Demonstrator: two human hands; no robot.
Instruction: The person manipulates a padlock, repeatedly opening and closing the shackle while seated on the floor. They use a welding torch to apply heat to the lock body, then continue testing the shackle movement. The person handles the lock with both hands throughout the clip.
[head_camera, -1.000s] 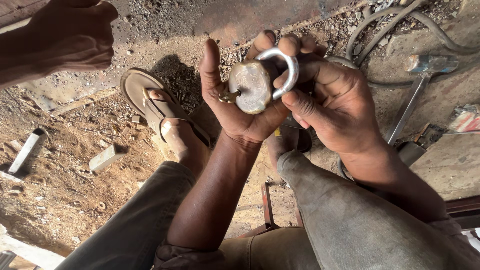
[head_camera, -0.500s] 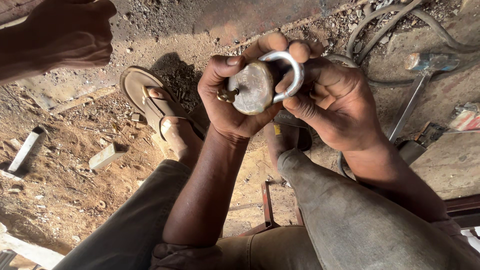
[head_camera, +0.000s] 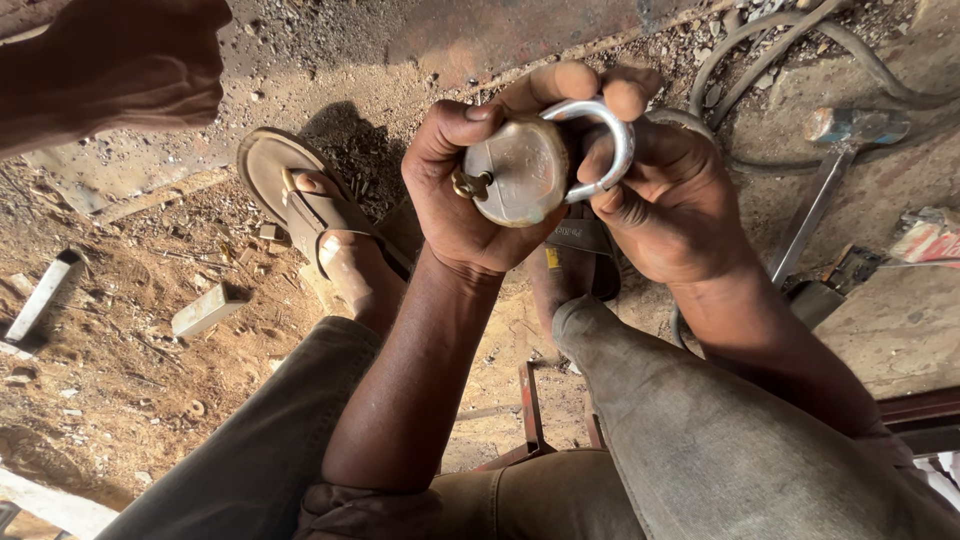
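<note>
I hold a round, worn metal padlock (head_camera: 515, 170) up in front of me with both hands. My left hand (head_camera: 455, 195) wraps around its body, thumb over the top, with a small brass key or knob (head_camera: 470, 185) sticking out on the left side. My right hand (head_camera: 665, 200) grips the silver shackle (head_camera: 605, 140), which curves over the lock's right side. Below the hands are my knees in grey-brown trousers.
My sandalled foot (head_camera: 315, 215) rests on dirt ground strewn with debris. A hammer (head_camera: 835, 150) and cables (head_camera: 760, 40) lie at the right. Small metal offcuts (head_camera: 205, 310) sit at the left. Another person's limb (head_camera: 110, 70) shows at the top left.
My left fingers, spread open behind the lock a second ago, have closed around its body. The lock stays at about the same height.
</note>
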